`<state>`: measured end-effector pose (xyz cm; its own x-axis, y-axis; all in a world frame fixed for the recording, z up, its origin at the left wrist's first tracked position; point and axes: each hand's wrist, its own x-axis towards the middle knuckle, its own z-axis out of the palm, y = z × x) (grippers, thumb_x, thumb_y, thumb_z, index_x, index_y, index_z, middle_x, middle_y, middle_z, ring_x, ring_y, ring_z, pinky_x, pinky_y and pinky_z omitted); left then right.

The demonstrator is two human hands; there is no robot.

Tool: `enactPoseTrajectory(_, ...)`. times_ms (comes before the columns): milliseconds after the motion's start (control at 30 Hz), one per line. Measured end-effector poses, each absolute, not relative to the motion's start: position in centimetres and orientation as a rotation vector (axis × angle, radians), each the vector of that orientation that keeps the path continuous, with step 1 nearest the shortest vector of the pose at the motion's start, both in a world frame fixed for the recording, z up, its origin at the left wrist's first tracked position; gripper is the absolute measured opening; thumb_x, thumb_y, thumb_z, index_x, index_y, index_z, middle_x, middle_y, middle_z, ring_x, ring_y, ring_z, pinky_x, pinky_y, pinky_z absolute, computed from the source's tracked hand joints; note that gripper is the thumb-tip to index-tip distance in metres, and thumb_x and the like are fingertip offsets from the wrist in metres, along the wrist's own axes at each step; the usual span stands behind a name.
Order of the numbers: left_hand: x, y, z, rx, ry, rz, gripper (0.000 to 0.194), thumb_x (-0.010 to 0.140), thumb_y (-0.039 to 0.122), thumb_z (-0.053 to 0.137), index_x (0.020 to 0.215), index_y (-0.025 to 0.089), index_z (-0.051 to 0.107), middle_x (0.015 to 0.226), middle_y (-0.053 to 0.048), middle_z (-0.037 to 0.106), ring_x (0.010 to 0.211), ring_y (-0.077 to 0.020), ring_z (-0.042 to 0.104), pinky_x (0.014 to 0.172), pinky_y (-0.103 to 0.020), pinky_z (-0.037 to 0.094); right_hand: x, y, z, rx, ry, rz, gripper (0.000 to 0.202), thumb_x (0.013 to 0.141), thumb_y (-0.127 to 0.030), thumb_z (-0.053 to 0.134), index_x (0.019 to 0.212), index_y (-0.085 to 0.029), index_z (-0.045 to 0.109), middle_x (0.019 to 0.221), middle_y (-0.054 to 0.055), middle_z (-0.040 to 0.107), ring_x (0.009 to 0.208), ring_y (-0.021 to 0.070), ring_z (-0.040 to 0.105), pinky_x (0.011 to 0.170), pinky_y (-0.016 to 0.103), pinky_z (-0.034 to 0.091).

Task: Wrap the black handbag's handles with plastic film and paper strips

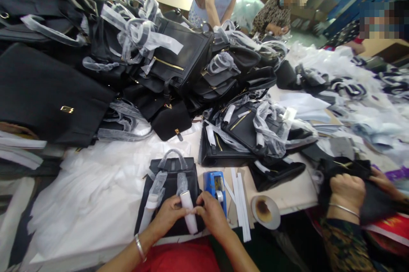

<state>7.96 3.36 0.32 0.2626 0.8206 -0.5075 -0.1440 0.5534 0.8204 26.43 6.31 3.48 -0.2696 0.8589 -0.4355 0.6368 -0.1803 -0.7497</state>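
Note:
A black backpack (pixel 172 168) lies at the table's front edge, its handle and straps wrapped in clear film. White wrapping (pixel 189 216) surrounds the lower part of its right strap, and another white wrap (pixel 148 212) is on the left strap. My left hand (pixel 172 212) pinches the right wrap from its left side. On the other side, my right hand (pixel 209 210) has its fingers pressed together at the same wrap, close to the left fingertips. A blue tape dispenser (pixel 215 182) stands just beyond my right hand.
Black bags (pixel 179 50) are piled across the back and left. White sheets (pixel 86 195) cover the left front. White strips (pixel 241 204) and a round stained dish (pixel 266 212) lie right of the dispenser. A co-worker's hands (pixel 348 189) hold a black bag at right; other people stand behind.

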Motion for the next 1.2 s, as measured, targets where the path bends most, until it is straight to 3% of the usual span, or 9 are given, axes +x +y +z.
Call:
enactPoseTrajectory(233,7.7,3.2,-0.3,0.713,1.109,0.740,0.027,0.076,0.033,0.073,0.094,0.013,0.072,0.090,-0.007,0.069,0.082,-0.0245,0.060,0.076,-0.032,0.047,25.3,4.2,3.8,-1.831,-1.687,1.371,0.014,0.085,-0.019,0.056,0.073,-0.020,0.065,0.078,0.000,0.061,0.076,0.0156,0.059,0.071,0.026,0.038)
enactPoseTrajectory(467,7.7,3.4,0.1,0.763,1.140,0.763,0.025,0.074,0.029,0.070,0.092,0.013,0.072,0.089,-0.006,0.069,0.081,-0.0243,0.059,0.075,-0.031,0.046,25.8,3.3,3.8,-1.674,-1.464,1.669,0.018,0.088,-0.033,0.054,0.088,-0.021,0.067,0.082,0.000,0.058,0.072,0.0148,0.056,0.063,0.024,0.038)
enactPoseTrajectory(633,7.8,3.1,-0.2,0.801,1.176,0.787,0.022,0.073,0.027,0.068,0.090,0.014,0.073,0.090,-0.006,0.069,0.086,-0.0248,0.057,0.079,-0.031,0.044,25.5,3.0,3.9,-1.675,-1.445,1.692,0.016,0.081,-0.033,0.063,0.087,-0.019,0.066,0.078,-0.002,0.055,0.066,0.0127,0.051,0.061,0.024,0.036)
enactPoseTrajectory(967,8.0,2.9,-0.1,0.803,1.173,0.791,0.022,0.073,0.028,0.069,0.088,0.013,0.073,0.087,-0.005,0.069,0.083,-0.0238,0.057,0.077,-0.031,0.043,24.7,2.9,3.0,-1.704,-1.489,1.573,0.008,0.078,-0.022,0.060,0.074,-0.016,0.062,0.069,-0.003,0.050,0.064,0.0125,0.046,0.060,0.024,0.031)
enactPoseTrajectory(1200,7.9,3.0,0.0,0.805,1.167,0.787,0.028,0.071,0.031,0.070,0.092,0.013,0.073,0.092,-0.007,0.070,0.086,-0.0265,0.059,0.081,-0.034,0.044,24.4,2.1,0.8,-1.683,-1.245,1.686,0.012,0.074,-0.027,0.065,0.075,-0.015,0.066,0.061,-0.004,0.049,0.059,0.0114,0.043,0.055,0.023,0.030)
